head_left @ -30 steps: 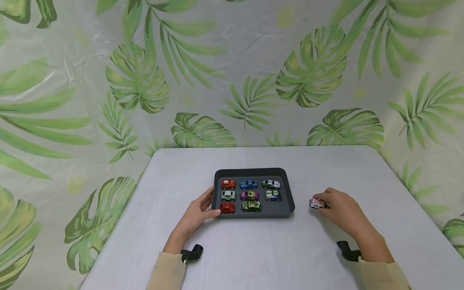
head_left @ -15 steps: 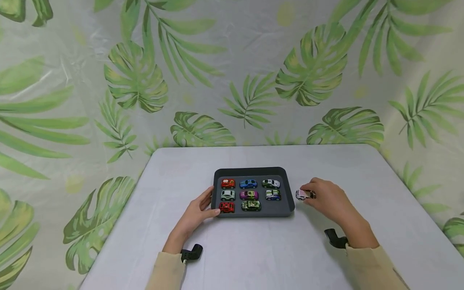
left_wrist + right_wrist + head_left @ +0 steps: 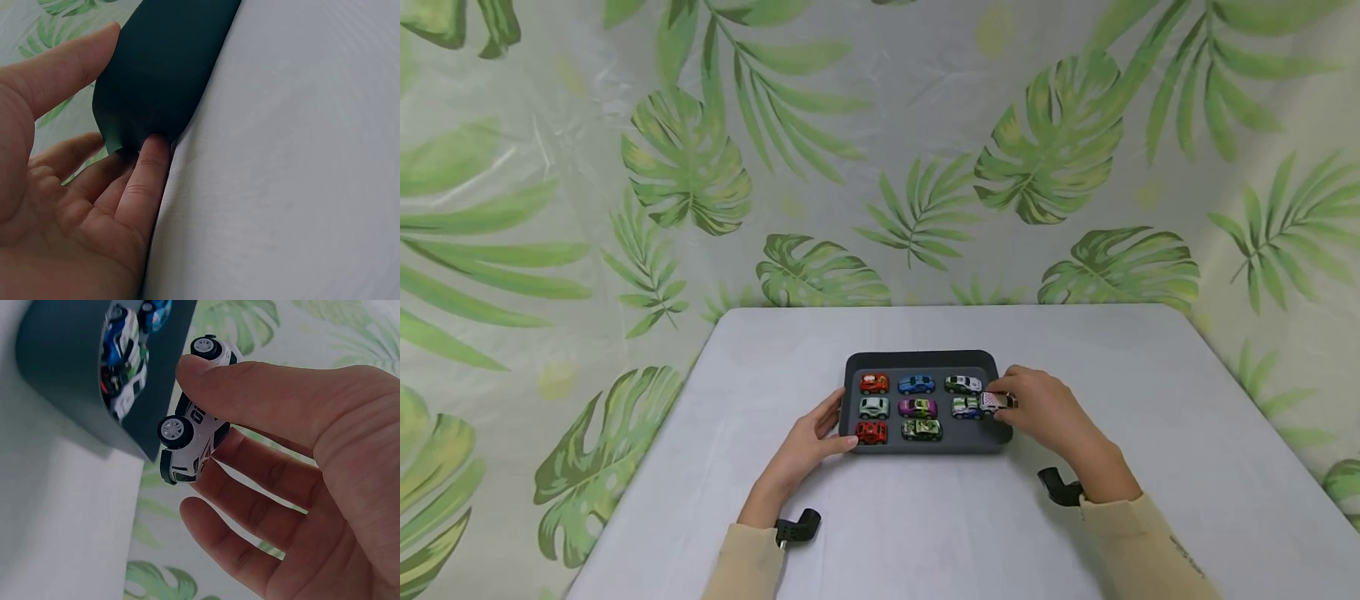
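My right hand [image 3: 1051, 410] pinches a small white toy car [image 3: 992, 402] with a pink-patterned roof, over the tray's right rim. In the right wrist view the thumb lies across the car's side, wheels towards the camera, and the lower fingers are spread behind. The dark grey tray [image 3: 925, 447] bears several toy cars in rows. Nearest the held car are a white, blue and green car [image 3: 966, 407] and a white-and-black car [image 3: 962, 384]. With thumb and fingers, my left hand [image 3: 805, 446] holds the tray's front left corner; the left wrist view shows fingertips at its wall.
Also in the tray are a red car [image 3: 874, 383], a blue car [image 3: 916, 384], a pale green car [image 3: 873, 407], a purple car [image 3: 917, 407], a spotted red car [image 3: 871, 432] and a camouflage car [image 3: 921, 429]. A white-covered table [image 3: 910, 533] meets a leaf-patterned curtain [image 3: 925, 150].
My right hand has carried the white toy car leftwards from the table at the right to over the tray's right side. The left hand and the tray have stayed in place.
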Demonstrator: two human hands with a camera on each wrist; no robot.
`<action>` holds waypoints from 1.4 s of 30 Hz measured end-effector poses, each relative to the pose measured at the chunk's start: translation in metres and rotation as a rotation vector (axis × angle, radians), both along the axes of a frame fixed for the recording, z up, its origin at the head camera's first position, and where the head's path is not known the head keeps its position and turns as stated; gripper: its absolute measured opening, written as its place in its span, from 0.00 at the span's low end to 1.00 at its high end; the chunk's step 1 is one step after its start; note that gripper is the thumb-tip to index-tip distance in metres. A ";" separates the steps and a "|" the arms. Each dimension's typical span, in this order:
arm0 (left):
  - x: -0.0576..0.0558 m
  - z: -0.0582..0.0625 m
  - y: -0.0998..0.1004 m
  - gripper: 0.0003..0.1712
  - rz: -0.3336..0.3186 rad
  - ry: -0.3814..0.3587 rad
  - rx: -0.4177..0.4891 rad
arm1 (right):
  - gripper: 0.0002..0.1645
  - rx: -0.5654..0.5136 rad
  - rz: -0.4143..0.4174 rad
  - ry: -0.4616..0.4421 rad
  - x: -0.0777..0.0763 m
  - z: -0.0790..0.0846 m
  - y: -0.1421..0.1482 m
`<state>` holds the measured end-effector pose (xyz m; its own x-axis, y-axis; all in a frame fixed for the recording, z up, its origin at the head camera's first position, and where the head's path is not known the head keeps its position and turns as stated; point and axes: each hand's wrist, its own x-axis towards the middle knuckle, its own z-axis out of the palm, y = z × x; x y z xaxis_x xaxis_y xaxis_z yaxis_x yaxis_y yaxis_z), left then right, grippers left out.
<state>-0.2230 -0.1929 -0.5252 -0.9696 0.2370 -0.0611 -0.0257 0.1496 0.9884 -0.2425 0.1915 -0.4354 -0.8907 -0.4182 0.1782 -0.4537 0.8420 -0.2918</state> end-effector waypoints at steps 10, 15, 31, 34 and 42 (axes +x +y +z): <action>0.005 0.001 0.001 0.53 -0.009 -0.003 0.011 | 0.21 0.034 0.001 -0.055 0.003 -0.017 -0.017; 0.002 -0.002 0.000 0.53 0.003 0.001 0.002 | 0.21 0.061 0.032 -0.038 0.001 -0.021 -0.024; 0.002 0.001 -0.001 0.54 0.008 -0.011 -0.009 | 0.18 0.113 0.063 -0.037 -0.002 -0.030 -0.035; 0.001 0.001 0.000 0.54 0.005 -0.005 -0.007 | 0.19 0.122 0.067 -0.028 -0.002 -0.030 -0.036; 0.001 0.001 0.000 0.54 0.012 -0.008 -0.016 | 0.14 0.109 0.080 -0.033 -0.002 -0.031 -0.036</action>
<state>-0.2223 -0.1929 -0.5241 -0.9718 0.2245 -0.0726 -0.0357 0.1646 0.9857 -0.2442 0.1553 -0.4661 -0.8584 -0.5033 0.0996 -0.5124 0.8310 -0.2165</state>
